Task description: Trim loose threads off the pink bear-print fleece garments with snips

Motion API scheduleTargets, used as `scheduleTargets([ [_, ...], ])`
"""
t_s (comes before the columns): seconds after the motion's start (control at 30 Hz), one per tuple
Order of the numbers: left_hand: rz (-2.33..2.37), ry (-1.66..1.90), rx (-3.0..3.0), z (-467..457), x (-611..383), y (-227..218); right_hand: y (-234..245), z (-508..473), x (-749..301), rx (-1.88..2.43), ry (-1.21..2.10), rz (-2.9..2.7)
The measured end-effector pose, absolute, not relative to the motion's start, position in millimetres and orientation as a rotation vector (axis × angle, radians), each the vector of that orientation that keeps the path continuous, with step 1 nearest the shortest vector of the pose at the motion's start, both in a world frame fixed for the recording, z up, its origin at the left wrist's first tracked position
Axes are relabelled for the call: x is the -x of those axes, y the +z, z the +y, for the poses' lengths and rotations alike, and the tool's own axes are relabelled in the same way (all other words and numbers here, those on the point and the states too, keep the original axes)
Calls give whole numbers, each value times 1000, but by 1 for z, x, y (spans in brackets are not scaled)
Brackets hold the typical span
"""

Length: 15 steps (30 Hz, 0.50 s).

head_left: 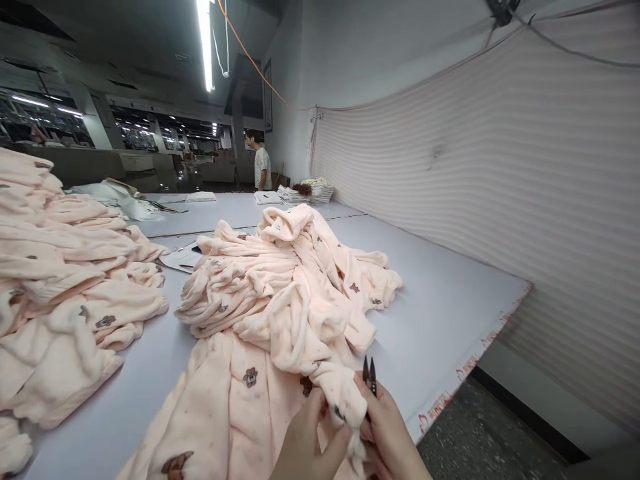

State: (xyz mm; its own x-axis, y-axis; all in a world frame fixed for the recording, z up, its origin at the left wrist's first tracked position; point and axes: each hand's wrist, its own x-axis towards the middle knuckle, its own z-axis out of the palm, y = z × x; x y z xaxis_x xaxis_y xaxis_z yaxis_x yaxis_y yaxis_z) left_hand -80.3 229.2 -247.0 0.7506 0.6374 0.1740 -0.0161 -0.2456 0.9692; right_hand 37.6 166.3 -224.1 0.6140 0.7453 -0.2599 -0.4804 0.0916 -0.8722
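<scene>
A pale pink fleece garment with bear motifs [255, 413] spreads over the front of the table, its near end bunched up between both hands. My left hand [310, 440] is closed, pinching the bunched fabric at the bottom of the view. To its right, my right hand [393, 437] is closed around small dark thread snips [370, 377], whose two blades point upward and stand slightly apart. That hand also touches the fabric edge; some of its fingers are hidden behind the cloth. More folded pink fleece [240, 273] lies heaped just beyond the hands.
A large pile of similar pink garments [60, 267] covers the table's left side. Behind the heap lies a clipboard with paper [181, 258]. Stacks of white pieces [320, 192] sit at the far end, near a standing person [262, 163]. A striped cloth [450, 167] hangs along the right wall.
</scene>
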Motion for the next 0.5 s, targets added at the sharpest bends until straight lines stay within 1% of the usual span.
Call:
scheduleTargets([
  [0.07, 475, 677, -1725, 229, 77, -242, -223, 160, -48, 1388, 700, -465],
  [0.17, 503, 705, -1722, 234, 82, -232, -217, 144, -62, 1875, 235, -907],
  [0.23, 488, 749, -1743, 235, 85, -230, -207, 132, -65, 2117, 1, -1163],
  [0.3, 454, 785, -1779, 235, 87, -233, -194, 120, -63, 2190, -76, -1359],
  [0.4, 451, 807, -1827, 233, 87, -238, -177, 109, -55, 2149, -154, -1621],
  [0.5, 480, 811, -1847, 231, 86, -240, -175, 107, -52, 2131, -394, -1809],
])
